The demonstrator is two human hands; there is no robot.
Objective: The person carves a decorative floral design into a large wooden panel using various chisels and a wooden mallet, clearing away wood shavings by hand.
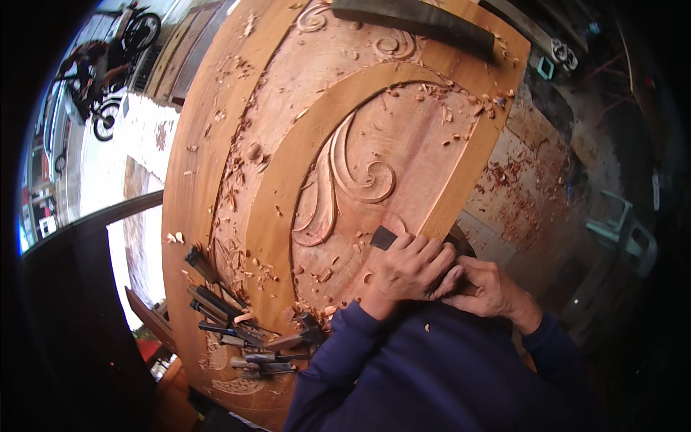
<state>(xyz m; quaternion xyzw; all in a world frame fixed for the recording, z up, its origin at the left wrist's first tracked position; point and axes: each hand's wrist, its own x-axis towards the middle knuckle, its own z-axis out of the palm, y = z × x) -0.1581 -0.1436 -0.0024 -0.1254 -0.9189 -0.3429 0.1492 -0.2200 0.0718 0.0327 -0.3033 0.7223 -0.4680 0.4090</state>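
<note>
A large wooden panel with carved scrolls and leaves lies in front of me. My left hand is closed, knuckles up, over a dark, flat, square-ended piece; only one end of it shows, low on the panel beside the raised right border. Close against it, my right hand has its fingers curled and pressed together, and what they hold is hidden. A carved leaf scroll rises from the recessed ground just beyond my hands.
Several dark-handled chisels lie bunched at the panel's lower left, beside a hammer. A long dark bar rests across the far end. Wood shavings litter the floor at right. A motorcycle stands outside, far left.
</note>
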